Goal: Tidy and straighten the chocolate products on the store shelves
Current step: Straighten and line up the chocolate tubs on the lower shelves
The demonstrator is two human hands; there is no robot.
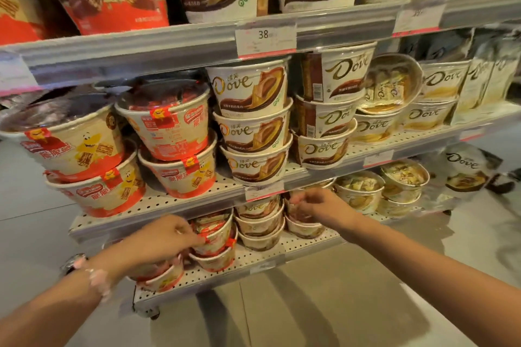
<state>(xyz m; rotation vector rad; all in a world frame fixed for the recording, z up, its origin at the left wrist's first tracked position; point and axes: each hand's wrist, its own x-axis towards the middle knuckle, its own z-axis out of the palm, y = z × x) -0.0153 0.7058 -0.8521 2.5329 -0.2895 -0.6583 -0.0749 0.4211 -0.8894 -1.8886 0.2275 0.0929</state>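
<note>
On the lowest shelf (306, 245) stand stacks of small chocolate tubs. My left hand (166, 239) reaches in from the lower left, and its fingertips pinch the rim of the top red-and-white wafer tub (215, 235). Another red tub (217, 260) sits under it. My right hand (315, 208) curls over the top of a brown-and-white Dove tub stack (306, 229), gripping the upper tub's rim. Between my hands stands a second Dove stack (259, 224), untouched.
The middle shelf holds large red wafer tubs (169, 127), a neat Dove stack (251, 127), a Dove stack turned barcode-out (327, 118) and one tub tipped on its side (392, 84). Pale Dove tubs (361, 194) fill the lower right. A price tag (266, 39) hangs above.
</note>
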